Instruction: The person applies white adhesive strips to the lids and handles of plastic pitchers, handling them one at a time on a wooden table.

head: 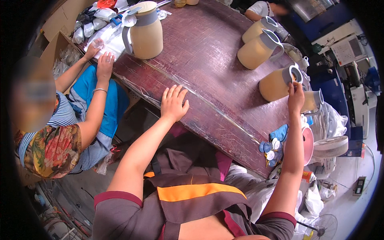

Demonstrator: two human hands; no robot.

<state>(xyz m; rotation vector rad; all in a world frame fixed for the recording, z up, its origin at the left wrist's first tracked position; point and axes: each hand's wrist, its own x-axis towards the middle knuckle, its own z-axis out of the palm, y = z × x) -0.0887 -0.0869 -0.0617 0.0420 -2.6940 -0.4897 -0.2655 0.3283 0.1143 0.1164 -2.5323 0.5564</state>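
My left hand (174, 103) rests palm down near the front edge of a dark red table (198, 69), fingers spread, holding nothing. On the right, my right hand (296, 97) has its fingers closed at the rim of a beige jug (271, 85) with a grey collar. That jug has no lid, and something orange shows inside its mouth. My hand hides where its handle would be. Beyond it stand another lidless jug (253, 54) and a further jug (255, 31). One more jug (309, 102) is partly hidden behind my right hand.
At left, a seated person's hands (105, 64) lie on clear plastic bags (112, 42) beside a lidded jug (147, 36). Blue and white round pieces (270, 148) lie near my right forearm. A white fan (330, 147) stands past the right edge. Another person (261, 10) is across the table.
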